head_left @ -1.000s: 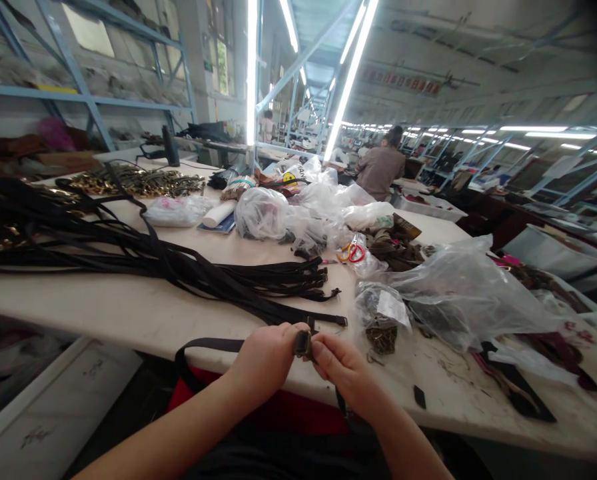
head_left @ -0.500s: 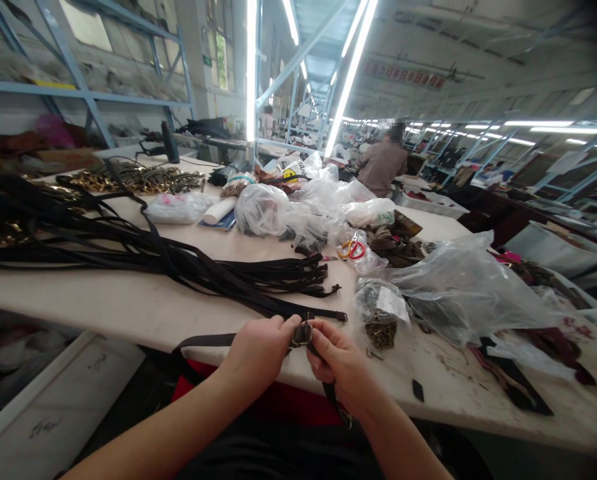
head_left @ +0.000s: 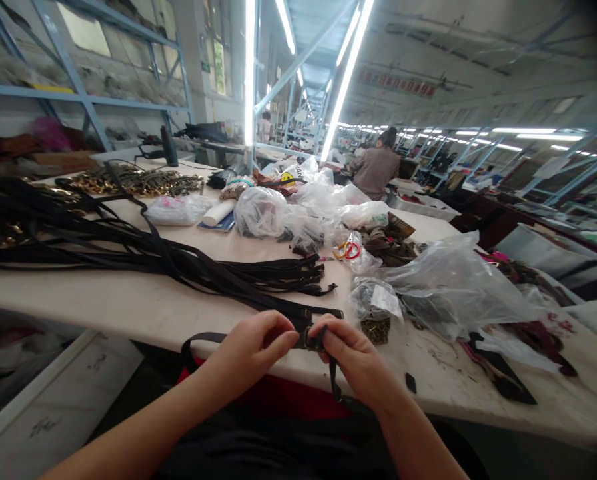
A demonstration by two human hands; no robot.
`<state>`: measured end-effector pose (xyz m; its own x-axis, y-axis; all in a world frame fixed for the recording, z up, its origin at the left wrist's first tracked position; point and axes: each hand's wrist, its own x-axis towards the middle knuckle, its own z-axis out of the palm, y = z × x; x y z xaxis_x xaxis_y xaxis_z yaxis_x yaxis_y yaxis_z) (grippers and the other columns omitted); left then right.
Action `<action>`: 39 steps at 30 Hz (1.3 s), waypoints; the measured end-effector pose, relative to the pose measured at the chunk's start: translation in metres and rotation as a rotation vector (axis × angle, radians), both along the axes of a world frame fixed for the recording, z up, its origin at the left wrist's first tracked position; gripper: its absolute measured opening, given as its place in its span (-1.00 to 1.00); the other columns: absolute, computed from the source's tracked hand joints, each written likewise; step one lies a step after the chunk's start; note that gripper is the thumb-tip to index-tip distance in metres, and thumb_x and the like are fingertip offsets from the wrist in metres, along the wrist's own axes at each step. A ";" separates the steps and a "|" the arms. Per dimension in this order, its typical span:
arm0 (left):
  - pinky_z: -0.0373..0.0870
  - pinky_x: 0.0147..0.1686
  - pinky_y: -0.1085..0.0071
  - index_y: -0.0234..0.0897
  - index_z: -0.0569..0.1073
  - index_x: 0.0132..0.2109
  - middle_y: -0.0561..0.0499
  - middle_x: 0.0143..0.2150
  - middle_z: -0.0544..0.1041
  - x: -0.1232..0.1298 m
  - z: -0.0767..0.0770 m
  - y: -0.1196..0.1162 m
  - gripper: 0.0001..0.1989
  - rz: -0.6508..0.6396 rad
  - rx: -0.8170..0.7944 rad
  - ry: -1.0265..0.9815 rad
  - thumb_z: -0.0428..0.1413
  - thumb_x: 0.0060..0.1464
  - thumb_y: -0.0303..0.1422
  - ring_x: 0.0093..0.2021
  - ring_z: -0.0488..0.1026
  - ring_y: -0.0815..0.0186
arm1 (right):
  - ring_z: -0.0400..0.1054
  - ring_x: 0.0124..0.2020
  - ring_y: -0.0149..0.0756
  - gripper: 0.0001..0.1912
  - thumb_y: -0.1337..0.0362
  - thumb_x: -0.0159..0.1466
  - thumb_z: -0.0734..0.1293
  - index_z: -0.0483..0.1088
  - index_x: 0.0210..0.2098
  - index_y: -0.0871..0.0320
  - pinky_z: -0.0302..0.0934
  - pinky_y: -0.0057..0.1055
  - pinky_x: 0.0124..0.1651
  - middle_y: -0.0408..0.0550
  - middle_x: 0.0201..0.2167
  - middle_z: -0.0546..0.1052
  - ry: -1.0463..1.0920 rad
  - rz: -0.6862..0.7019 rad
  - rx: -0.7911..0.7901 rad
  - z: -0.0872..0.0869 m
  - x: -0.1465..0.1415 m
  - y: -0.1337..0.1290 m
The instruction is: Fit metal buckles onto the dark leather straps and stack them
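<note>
Low over the table's front edge, my left hand (head_left: 258, 343) is closed around a black strap (head_left: 206, 337), its thumb and forefinger tips coming close together beside the metal buckle (head_left: 309, 338). My right hand (head_left: 351, 353) pinches the strap at that buckle, and a short length dangles below its fingers. The lower fingers of my left hand are hidden. Just behind both hands lies a bundle of black straps (head_left: 218, 270), their buckled ends pointing right.
A clear plastic bag of small metal parts (head_left: 376, 327) sits right of my hands, with scissors (head_left: 347, 248) behind it. Plastic bags (head_left: 458, 287) and brassy hardware (head_left: 138, 180) cover much of the table (head_left: 128, 300). A person (head_left: 378, 167) is farther back.
My left thumb and forefinger have come off the buckle and moved slightly left. My right hand keeps its pinch there, and the dangling strap end has shifted. The view has turned slightly.
</note>
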<state>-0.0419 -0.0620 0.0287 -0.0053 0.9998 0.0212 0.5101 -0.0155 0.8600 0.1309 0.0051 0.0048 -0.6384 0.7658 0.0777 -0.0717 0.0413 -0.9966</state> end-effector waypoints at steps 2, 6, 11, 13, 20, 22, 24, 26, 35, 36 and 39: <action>0.19 -0.48 0.48 -0.29 0.33 -0.35 0.09 -0.53 0.36 0.002 0.002 -0.001 -0.72 -0.049 -0.259 -0.412 0.03 0.01 -0.13 -0.52 0.27 0.41 | 0.16 -0.42 -0.44 -0.82 0.17 0.23 0.24 0.43 -0.34 0.08 0.11 -0.47 -0.35 -0.14 -0.39 0.28 0.003 0.028 0.113 -0.001 -0.002 -0.004; 0.13 -0.52 0.55 -0.30 0.27 -0.40 0.16 -0.58 0.31 0.014 -0.024 0.004 -0.72 -0.021 -0.452 -0.858 0.18 -0.15 -0.23 -0.57 0.22 0.49 | 0.22 -0.25 -0.31 -0.84 0.19 0.22 0.25 0.45 -0.37 0.05 0.18 -0.39 -0.21 -0.07 -0.32 0.30 0.034 -0.028 0.272 0.007 -0.004 -0.021; 0.10 -0.56 0.55 -0.32 0.27 -0.46 0.16 -0.63 0.29 0.030 -0.061 0.012 -0.79 0.167 -0.512 -0.766 0.18 -0.20 -0.37 -0.59 0.23 0.47 | 0.27 -0.42 -0.31 -0.81 0.21 0.25 0.21 0.46 -0.31 -0.03 0.18 -0.37 -0.36 -0.08 -0.43 0.40 0.033 -0.035 0.349 0.037 0.012 -0.032; 0.14 -0.53 0.55 -0.32 0.26 -0.45 0.16 -0.60 0.32 0.032 -0.067 0.013 -0.79 0.203 -0.504 -0.821 0.18 -0.20 -0.38 -0.57 0.26 0.47 | 0.31 -0.40 -0.29 -0.81 0.26 0.23 0.23 0.44 -0.21 -0.03 0.17 -0.37 -0.36 -0.08 -0.39 0.46 -0.214 -0.082 0.522 0.035 0.014 -0.026; 0.28 -0.36 0.50 -0.32 0.24 -0.44 0.16 -0.52 0.32 0.032 -0.071 0.016 -0.76 0.244 -0.498 -0.962 0.19 -0.18 -0.36 -0.48 0.33 0.48 | 0.36 -0.45 -0.25 -0.77 0.33 0.21 0.18 0.41 -0.18 0.09 0.06 -0.38 -0.44 -0.01 -0.38 0.52 -0.980 -0.191 0.955 -0.013 0.004 -0.007; 0.28 -0.35 0.51 -0.32 0.26 -0.43 0.15 -0.51 0.34 0.033 -0.071 0.017 -0.80 0.255 -0.480 -0.938 0.16 -0.17 -0.38 -0.45 0.33 0.47 | 0.35 -0.49 -0.26 -0.78 0.33 0.21 0.19 0.41 -0.20 0.11 0.01 -0.38 -0.48 -0.01 -0.40 0.52 -1.016 -0.218 1.009 -0.016 0.003 -0.008; 0.25 -0.38 0.53 -0.32 0.28 -0.44 0.15 -0.51 0.34 0.034 -0.071 0.017 -0.83 0.263 -0.467 -0.891 0.15 -0.16 -0.40 -0.46 0.30 0.48 | 0.34 -0.51 -0.27 -0.79 0.33 0.19 0.20 0.41 -0.21 0.11 -0.02 -0.38 -0.50 -0.01 -0.42 0.52 -1.021 -0.234 1.040 -0.014 0.002 -0.011; 0.21 -0.42 0.54 -0.33 0.29 -0.44 0.15 -0.53 0.34 0.034 -0.071 0.017 -0.84 0.255 -0.458 -0.848 0.15 -0.16 -0.40 -0.49 0.27 0.49 | 0.34 -0.51 -0.27 -0.79 0.34 0.19 0.20 0.42 -0.22 0.11 -0.03 -0.38 -0.50 -0.02 -0.42 0.52 -1.008 -0.229 1.047 -0.013 -0.001 -0.013; 0.18 -0.47 0.53 -0.34 0.31 -0.36 0.15 -0.52 0.36 0.037 -0.079 0.009 -0.73 0.235 -0.398 -0.904 0.22 -0.17 -0.31 -0.52 0.27 0.49 | 0.37 -0.42 -0.30 -0.72 0.22 0.22 0.22 0.38 -0.10 0.12 0.15 -0.43 -0.41 -0.05 -0.34 0.48 -0.879 -0.130 0.890 -0.026 0.001 -0.016; 0.19 -0.47 0.54 -0.33 0.30 -0.33 0.16 -0.52 0.36 0.034 -0.074 0.008 -0.71 0.225 -0.386 -0.906 0.23 -0.19 -0.35 -0.52 0.29 0.48 | 0.37 -0.43 -0.29 -0.69 0.19 0.18 0.27 0.38 -0.10 0.10 0.16 -0.43 -0.42 -0.06 -0.35 0.47 -0.873 -0.095 0.889 -0.026 0.003 -0.016; 0.24 -0.49 0.57 -0.31 0.31 -0.27 0.16 -0.51 0.39 0.011 -0.044 0.002 -0.68 0.194 -0.323 -0.946 0.24 -0.21 -0.46 -0.52 0.32 0.49 | 0.33 -0.42 -0.27 -0.72 0.22 0.09 0.34 0.42 -0.19 0.11 0.19 -0.39 -0.39 -0.07 -0.41 0.41 -0.787 -0.134 0.939 -0.019 0.010 -0.017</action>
<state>-0.0310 -0.0600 -0.0154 -0.0423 0.9372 -0.3463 -0.4125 0.2994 0.8604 0.1407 -0.0118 -0.0139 -0.6809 0.6836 0.2629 0.5947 0.7255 -0.3464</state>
